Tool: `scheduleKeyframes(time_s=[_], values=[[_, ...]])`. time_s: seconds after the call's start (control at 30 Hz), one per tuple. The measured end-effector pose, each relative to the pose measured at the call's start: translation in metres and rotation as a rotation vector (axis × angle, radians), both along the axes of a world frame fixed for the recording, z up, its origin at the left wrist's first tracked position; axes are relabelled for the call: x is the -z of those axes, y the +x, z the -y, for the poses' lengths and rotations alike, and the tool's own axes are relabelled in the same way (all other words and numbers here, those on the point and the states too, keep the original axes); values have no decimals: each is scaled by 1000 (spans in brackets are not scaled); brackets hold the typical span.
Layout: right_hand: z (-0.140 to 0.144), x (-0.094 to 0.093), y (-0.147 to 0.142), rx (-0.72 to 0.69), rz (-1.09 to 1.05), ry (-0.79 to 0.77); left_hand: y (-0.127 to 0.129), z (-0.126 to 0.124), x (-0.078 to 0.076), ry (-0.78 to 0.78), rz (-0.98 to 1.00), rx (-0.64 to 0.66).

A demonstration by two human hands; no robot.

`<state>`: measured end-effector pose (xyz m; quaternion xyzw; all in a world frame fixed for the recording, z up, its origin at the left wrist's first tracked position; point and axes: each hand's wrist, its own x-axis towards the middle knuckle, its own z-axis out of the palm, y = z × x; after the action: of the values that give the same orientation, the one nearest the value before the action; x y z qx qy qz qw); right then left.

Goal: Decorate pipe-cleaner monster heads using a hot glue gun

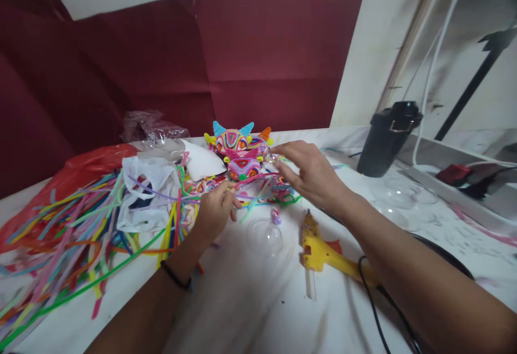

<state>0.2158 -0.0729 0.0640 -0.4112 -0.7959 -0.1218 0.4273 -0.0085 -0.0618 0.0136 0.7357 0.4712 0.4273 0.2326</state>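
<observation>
My left hand (218, 207) is closed, thumb and forefinger pinched at the near end of a thin pinkish-red pipe cleaner (258, 179). The strand runs right, toward the fingers of my right hand (309, 171), which are apart, with nothing clearly between them. Just beyond my hands sit colourful horned animal heads made of coiled pipe cleaners: one with blue horns (232, 141), a pink one (243, 166) in front, and one with an orange horn (265, 133) partly hidden behind. A small pink-and-purple bead piece (276, 216) and a clear plastic dome (266, 238) lie nearer me.
A yellow glue gun (319, 251) with a black cord lies below my right forearm. Loose pipe cleaners (72, 235), a white bag (147, 203) and a red bag (97, 160) are on the left. At right stand a black cup (385, 141) and a power strip (464, 192).
</observation>
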Motion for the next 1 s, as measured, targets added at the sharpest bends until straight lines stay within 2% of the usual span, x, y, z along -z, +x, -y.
scheduleKeyframes(time_s=[0.03, 0.1, 0.2, 0.3, 0.4, 0.5, 0.6, 0.73, 1.0], values=[[3, 0, -5, -24, 144, 29, 2, 3, 0, 15, -11, 26], [5, 1, -13, -29, 349, -20, 6, 7, 0, 25, -6, 72], [4, 5, -13, 14, 463, -165, 8, 7, 3, -17, 80, 155], [0, 4, -2, 78, 344, -201, 7, 2, 7, -63, 161, 241], [-2, -3, 12, 166, 184, -185, 8, -7, 9, -10, 87, 265], [-1, -13, 25, 254, 99, -163, 13, -19, 12, 130, -146, 310], [1, -20, 33, 302, 62, -167, 22, -33, 16, 252, -424, 471], [1, -22, 37, 271, 61, -172, 26, -51, 21, 285, -683, 561], [0, -24, 41, 259, 11, -158, -2, -84, 22, 214, -607, 493]])
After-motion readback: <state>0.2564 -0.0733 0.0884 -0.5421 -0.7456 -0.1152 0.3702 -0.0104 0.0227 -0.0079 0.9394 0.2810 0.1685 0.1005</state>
